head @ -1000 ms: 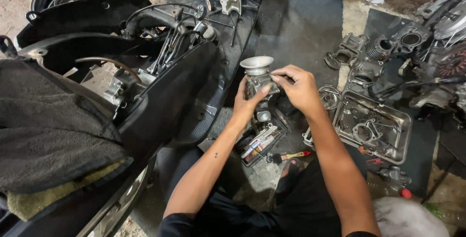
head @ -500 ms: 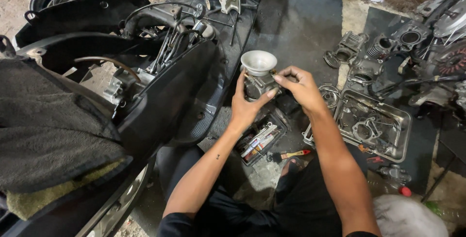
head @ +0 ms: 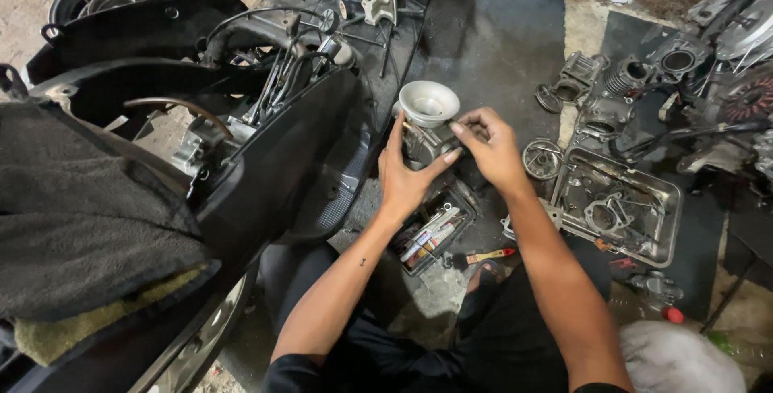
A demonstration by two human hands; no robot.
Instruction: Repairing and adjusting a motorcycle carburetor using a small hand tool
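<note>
Hands meet at the centre of the frame around one carburettor (head: 425,137), a grey metal body topped by a pale funnel-shaped intake (head: 429,102); the left hand (head: 405,175) cups it from below and behind, palm wrapped round the body, seemingly to steady it in the air; the right hand (head: 491,147) closes over its right side, fingers curled and the thumb pressed across the front, as if working a small fitting there, though what lies under the fingertips is hidden. One scooter (head: 241,167), stripped of panels, fills the left of the frame, its black bodywork and cables exposed, so the part appears to come from there. Lower centre, one small open box (head: 431,236) of bits lies on the floor beside one red-handled tool (head: 489,256), both close under the hands. Right of centre, one metal tray (head: 664,228) gathers loose engine parts; further parts, at least four, lie scattered along the upper right on a dark mat (head: 620,39).
</note>
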